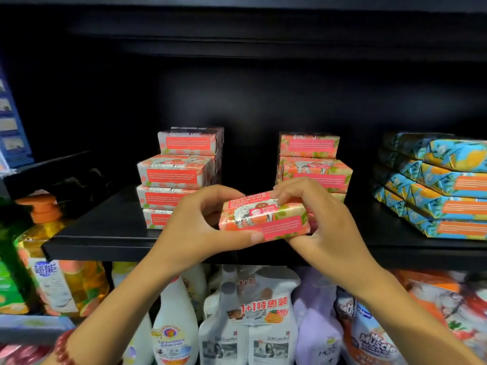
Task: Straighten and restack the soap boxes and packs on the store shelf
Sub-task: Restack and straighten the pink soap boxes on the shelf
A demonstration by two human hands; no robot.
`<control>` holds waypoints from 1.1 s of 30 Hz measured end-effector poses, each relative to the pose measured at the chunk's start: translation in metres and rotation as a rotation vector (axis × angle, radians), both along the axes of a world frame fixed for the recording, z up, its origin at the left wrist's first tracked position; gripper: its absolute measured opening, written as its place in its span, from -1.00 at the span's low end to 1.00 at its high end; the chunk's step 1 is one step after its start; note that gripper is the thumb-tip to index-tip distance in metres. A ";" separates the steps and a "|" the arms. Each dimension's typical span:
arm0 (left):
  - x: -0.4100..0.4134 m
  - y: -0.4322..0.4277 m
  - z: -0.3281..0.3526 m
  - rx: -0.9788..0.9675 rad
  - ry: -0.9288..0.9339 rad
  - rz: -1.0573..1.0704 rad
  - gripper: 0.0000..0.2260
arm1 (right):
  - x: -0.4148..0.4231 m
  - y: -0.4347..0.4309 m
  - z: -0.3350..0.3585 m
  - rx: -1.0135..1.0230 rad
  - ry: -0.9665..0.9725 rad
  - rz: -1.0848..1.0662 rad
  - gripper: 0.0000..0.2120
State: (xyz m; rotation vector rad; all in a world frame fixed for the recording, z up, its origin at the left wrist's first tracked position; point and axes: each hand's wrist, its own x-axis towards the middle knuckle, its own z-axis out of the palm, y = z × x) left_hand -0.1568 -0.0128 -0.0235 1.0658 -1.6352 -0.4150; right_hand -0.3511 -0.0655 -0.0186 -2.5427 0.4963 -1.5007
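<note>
A pink-and-orange soap pack (266, 218) with a goat drawing is held in front of the black shelf (110, 233), near its front edge. My left hand (200, 225) grips its left end, thumb along the bottom front. My right hand (324, 219) grips its right end, fingers curled over the top. Behind them stand two stacks of the same pink soap: a left stack (181, 175) and a right stack (313, 164), its lower packs hidden by my hands. A stack of blue-and-orange soap packs (442, 191) lies skewed at the right.
A gap separates the two pink stacks. An orange-pump bottle of yellow liquid (50, 248) stands at the left. Below the shelf are several cleaner bottles (174, 325) and refill pouches (250, 312). The shelf's back wall is dark.
</note>
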 end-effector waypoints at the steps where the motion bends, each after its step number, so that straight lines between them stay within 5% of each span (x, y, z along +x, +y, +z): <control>1: 0.001 0.001 -0.002 -0.028 -0.012 0.033 -0.52 | -0.002 -0.001 -0.002 -0.006 0.027 -0.012 -0.70; 6: 0.009 0.006 -0.017 -0.030 -0.111 0.254 -0.44 | -0.022 -0.009 -0.021 -0.016 0.115 -0.192 -0.56; 13: 0.007 0.003 -0.028 -0.022 -0.353 0.394 -0.30 | -0.029 -0.012 -0.050 0.055 0.301 -0.349 -0.67; 22: -0.007 0.008 -0.027 -0.374 -0.734 0.477 -0.76 | -0.026 -0.012 -0.053 0.044 0.278 -0.378 -0.70; 29: -0.010 -0.015 -0.015 -0.239 -0.846 0.508 -0.72 | -0.025 -0.010 -0.053 0.062 0.265 -0.377 -0.72; 33: -0.012 -0.030 -0.011 -0.125 -0.918 0.564 -0.86 | -0.025 -0.010 -0.052 0.090 0.260 -0.376 -0.72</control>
